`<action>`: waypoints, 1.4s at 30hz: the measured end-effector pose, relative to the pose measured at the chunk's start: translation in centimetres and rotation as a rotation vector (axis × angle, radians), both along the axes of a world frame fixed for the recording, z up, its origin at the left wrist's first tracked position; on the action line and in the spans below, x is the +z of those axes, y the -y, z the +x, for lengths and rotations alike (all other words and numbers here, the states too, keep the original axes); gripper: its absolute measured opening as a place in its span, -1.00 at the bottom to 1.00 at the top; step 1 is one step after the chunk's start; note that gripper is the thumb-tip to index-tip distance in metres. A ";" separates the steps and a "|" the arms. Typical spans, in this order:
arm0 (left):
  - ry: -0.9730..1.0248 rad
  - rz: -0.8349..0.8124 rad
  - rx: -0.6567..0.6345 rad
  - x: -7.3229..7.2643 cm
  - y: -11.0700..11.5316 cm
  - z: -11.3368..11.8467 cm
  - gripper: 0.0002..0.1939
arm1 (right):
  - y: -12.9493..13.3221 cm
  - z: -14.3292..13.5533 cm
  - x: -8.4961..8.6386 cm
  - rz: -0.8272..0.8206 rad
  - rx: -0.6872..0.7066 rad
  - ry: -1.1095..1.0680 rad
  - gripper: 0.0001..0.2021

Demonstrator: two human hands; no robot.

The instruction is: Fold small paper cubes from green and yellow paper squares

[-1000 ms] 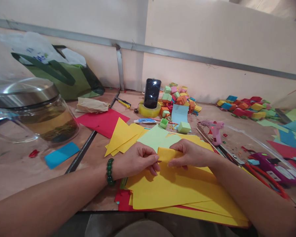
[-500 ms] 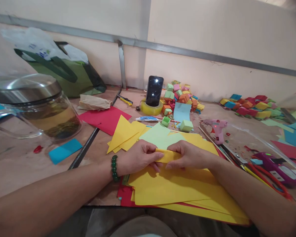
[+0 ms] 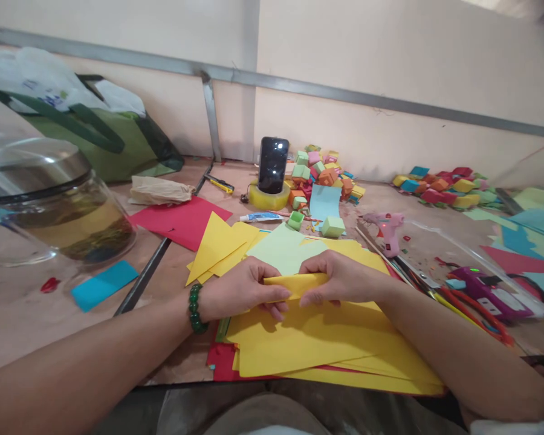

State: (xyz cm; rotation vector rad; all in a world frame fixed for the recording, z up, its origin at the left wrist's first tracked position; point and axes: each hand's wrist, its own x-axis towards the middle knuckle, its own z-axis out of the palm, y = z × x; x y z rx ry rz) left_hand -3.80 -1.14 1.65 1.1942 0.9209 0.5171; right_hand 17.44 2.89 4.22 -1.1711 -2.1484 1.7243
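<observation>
Between my two hands is a small folded piece of yellow paper (image 3: 298, 284), held up over a stack of yellow paper sheets (image 3: 294, 344). My left hand (image 3: 251, 287), below a green bead bracelet (image 3: 196, 308), pinches its left end between thumb and fingers. At the right end, my right hand (image 3: 333, 279) grips it the same way. Pale green paper (image 3: 281, 246) lies just beyond my fingers. Folded yellow triangles (image 3: 217, 244) rest at the stack's left edge. A pale green paper box (image 3: 333, 226) and an open green one (image 3: 295, 220) stand behind the stack.
A glass teapot (image 3: 86, 223) and a blue paper strip (image 3: 104, 285) are on the left. A phone (image 3: 272, 164) stands in a tape roll (image 3: 268, 197), beside heaped paper cubes (image 3: 329, 176). Rightward lie a pink glue gun (image 3: 390, 231), scissors (image 3: 476, 314) and a purple power strip (image 3: 494, 299).
The view has turned slightly right, so things appear shifted left. Both hands still hold the yellow paper, which now shows a longer upper edge between them.
</observation>
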 end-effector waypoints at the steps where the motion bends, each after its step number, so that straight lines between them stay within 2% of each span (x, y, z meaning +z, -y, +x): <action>1: 0.000 0.004 0.025 0.0 -0.1 -0.1 -0.59 | -0.3 0.3 0.1 -0.015 -0.011 -0.075 -0.62; 4: 0.033 0.026 0.114 0.1 -0.5 -0.4 -0.57 | -1.2 1.6 0.6 -0.082 -0.080 -0.309 -0.55; 7: 0.067 0.037 0.173 0.3 -0.9 -0.6 -0.53 | -1.5 2.2 1.0 -0.102 -0.135 -0.401 -0.62; 12: 0.032 0.056 0.194 0.4 -0.8 -0.6 -0.53 | -0.6 1.7 1.5 -0.012 -0.118 -0.357 -0.74; 25: -0.055 0.202 0.180 0.0 -1.0 -0.7 -0.56 | -0.8 1.4 0.4 0.090 -0.274 -0.438 -0.72; 30: -0.059 0.221 0.220 -0.1 -1.0 -0.6 -0.57 | -0.9 1.2 0.2 0.096 -0.283 -0.450 -0.63; 34: -0.062 0.215 0.248 0.0 -0.9 -0.4 -0.57 | -0.7 1.3 0.1 0.176 -0.292 -0.418 -0.49; 39: -0.067 0.216 0.226 0.3 -0.7 -0.3 -0.58 | -0.3 0.9 0.0 0.278 -0.336 -0.390 -0.54; 42: -0.048 0.192 0.172 0.4 -0.6 -0.4 -0.58 | -0.4 0.9 -0.1 0.259 -0.305 -0.384 -0.55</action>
